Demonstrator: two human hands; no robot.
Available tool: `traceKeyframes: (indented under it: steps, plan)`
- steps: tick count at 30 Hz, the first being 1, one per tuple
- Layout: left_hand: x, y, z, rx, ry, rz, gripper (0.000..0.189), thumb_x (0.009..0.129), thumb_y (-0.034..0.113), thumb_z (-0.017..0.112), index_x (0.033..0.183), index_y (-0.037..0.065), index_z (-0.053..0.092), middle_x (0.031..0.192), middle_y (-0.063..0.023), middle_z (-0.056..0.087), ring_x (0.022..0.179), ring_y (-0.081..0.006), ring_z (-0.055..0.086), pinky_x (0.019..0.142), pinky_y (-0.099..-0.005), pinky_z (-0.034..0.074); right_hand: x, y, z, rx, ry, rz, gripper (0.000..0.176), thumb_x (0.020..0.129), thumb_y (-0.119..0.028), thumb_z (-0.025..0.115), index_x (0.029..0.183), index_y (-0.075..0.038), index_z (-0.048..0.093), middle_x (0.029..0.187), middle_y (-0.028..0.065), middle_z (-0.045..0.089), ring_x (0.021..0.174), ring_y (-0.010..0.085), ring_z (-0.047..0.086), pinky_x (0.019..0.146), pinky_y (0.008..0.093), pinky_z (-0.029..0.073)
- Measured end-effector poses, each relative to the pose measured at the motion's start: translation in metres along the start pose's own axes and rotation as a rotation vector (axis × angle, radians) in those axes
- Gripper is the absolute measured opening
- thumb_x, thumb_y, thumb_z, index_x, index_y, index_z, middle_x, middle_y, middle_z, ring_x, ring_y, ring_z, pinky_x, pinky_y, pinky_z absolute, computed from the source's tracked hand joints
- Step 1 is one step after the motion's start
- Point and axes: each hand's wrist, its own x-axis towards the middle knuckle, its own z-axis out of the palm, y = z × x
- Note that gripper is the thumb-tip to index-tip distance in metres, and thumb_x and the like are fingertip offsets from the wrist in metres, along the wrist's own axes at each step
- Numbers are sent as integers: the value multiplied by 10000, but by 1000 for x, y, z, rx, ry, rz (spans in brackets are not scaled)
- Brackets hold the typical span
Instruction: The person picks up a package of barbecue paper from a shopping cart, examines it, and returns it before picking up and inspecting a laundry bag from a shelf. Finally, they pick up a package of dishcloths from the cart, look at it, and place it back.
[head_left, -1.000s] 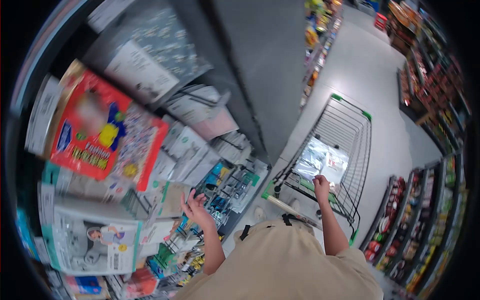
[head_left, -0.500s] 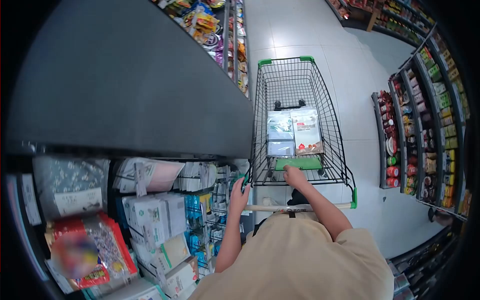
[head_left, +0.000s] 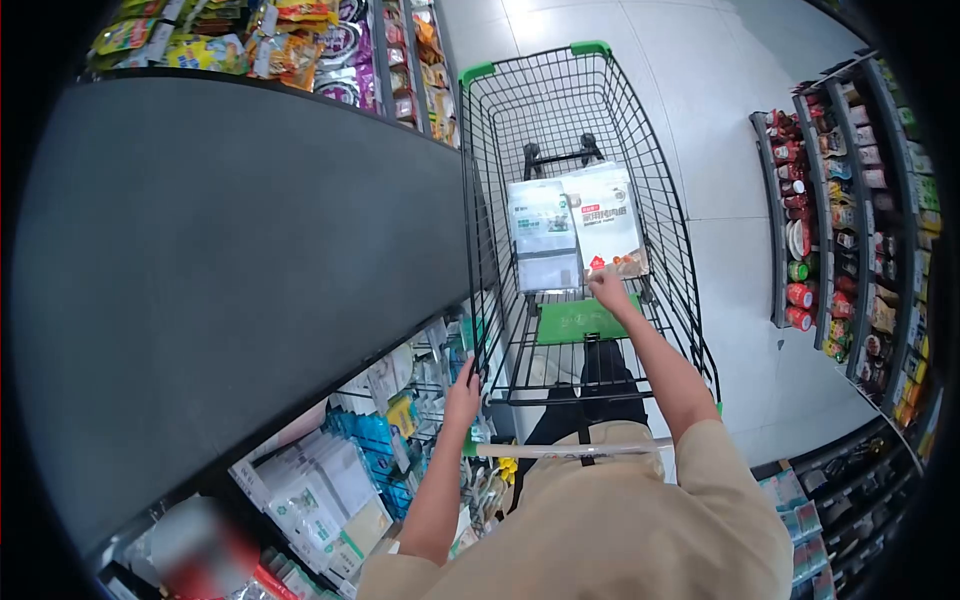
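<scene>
A black wire shopping cart [head_left: 690, 300] with green corners stands in front of me. Two flat packages lie in it: a white and grey one [head_left: 545, 235] on the left and a white one with red print [head_left: 608, 222] on the right. My right hand [head_left: 608, 287] is closed at the lower edge of the right package, and what its fingers pinch is hard to make out. Below it is the green panel [head_left: 580, 321]. My left hand [head_left: 463, 398] is closed round the cart's left side, near the handle [head_left: 570, 449].
A large dark panel [head_left: 250, 270] fills the left. Hanging packages [head_left: 320, 490] are below it, and snack bags [head_left: 290, 55] above. Shelves of jars and packets [head_left: 850, 220] stand on the right. Tiled floor [head_left: 720, 260] runs beside the cart.
My right hand has moved forward from the green panel to the right package. The cart appears shifted up and left in view, and the dark panel now covers more of the lower left.
</scene>
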Motion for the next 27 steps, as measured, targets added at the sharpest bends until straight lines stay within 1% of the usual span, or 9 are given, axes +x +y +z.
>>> traceKeyframes:
  steps: [3, 5, 7, 11, 14, 20, 23, 25, 27]
  plan:
    - [1, -9, 0, -303, -106, 39, 485, 999, 119, 449, 1473, 59, 364, 1188, -139, 674, 931, -227, 692, 812, -336, 509, 50, 16, 16, 126, -46, 109, 230, 820, -166, 630, 916, 29, 705, 780, 144, 696, 727, 201, 666, 701, 344, 527]
    - [1, -10, -2, -358, -143, 6, 494, 1002, 110, 448, 1484, 65, 347, 1215, -126, 664, 939, -213, 689, 807, -320, 504, 70, 21, 36, 195, -39, 158, 218, 813, -155, 634, 907, 28, 709, 737, 124, 685, 690, 167, 648, 678, 330, 520]
    - [2, -3, -6, -405, -195, -30, 512, 1008, 84, 440, 1505, 86, 314, 1269, -103, 639, 946, -184, 682, 794, -282, 489, 89, 31, 53, 138, 68, 134, 234, 798, -184, 662, 904, 19, 712, 781, 147, 697, 744, 226, 673, 706, 362, 522]
    - [-1, 4, -5, -382, -164, -64, 510, 1011, 81, 443, 1506, 105, 321, 1269, -115, 638, 957, -191, 682, 821, -291, 490, 114, 53, 88, -101, 147, 205, 451, 757, -290, 722, 1010, 80, 662, 976, 241, 692, 923, 364, 675, 812, 430, 515]
    - [-1, 10, -7, -367, -166, -95, 509, 1008, 75, 451, 1501, 107, 328, 1271, -116, 638, 982, -201, 684, 848, -295, 489, 125, 68, 104, -67, 95, 292, 500, 753, -293, 728, 1025, 117, 637, 985, 270, 679, 951, 374, 670, 843, 432, 513]
    - [-3, 17, -11, -297, -160, -119, 506, 1008, 122, 470, 1494, 130, 330, 1250, -87, 651, 1024, -269, 679, 922, -355, 478, 110, 40, 103, 18, 71, 399, 697, 758, -332, 781, 1238, 98, 513, 1209, 277, 597, 1147, 375, 584, 957, 415, 466]
    - [-2, 18, -11, -277, -155, -146, 513, 1003, 120, 474, 1496, 153, 334, 1235, -101, 658, 1028, -280, 677, 913, -357, 484, 116, 49, 112, 11, 196, 327, 652, 759, -347, 776, 1198, 73, 539, 1116, 243, 648, 1056, 361, 632, 917, 422, 488]
    - [-4, 22, -12, -300, -144, -146, 513, 1001, 118, 477, 1494, 156, 341, 1228, -106, 660, 1031, -284, 676, 909, -357, 486, 117, 51, 112, 434, 0, 303, 552, 788, -285, 775, 1161, 66, 569, 986, 168, 677, 855, 246, 663, 730, 342, 521]
    - [-4, 21, -11, -298, -129, -124, 514, 993, 107, 490, 1487, 154, 357, 1207, -122, 667, 1029, -286, 682, 894, -356, 493, 103, 29, 97, 511, -46, 338, 505, 800, -255, 768, 1150, 58, 582, 931, 131, 675, 762, 190, 631, 636, 301, 484]
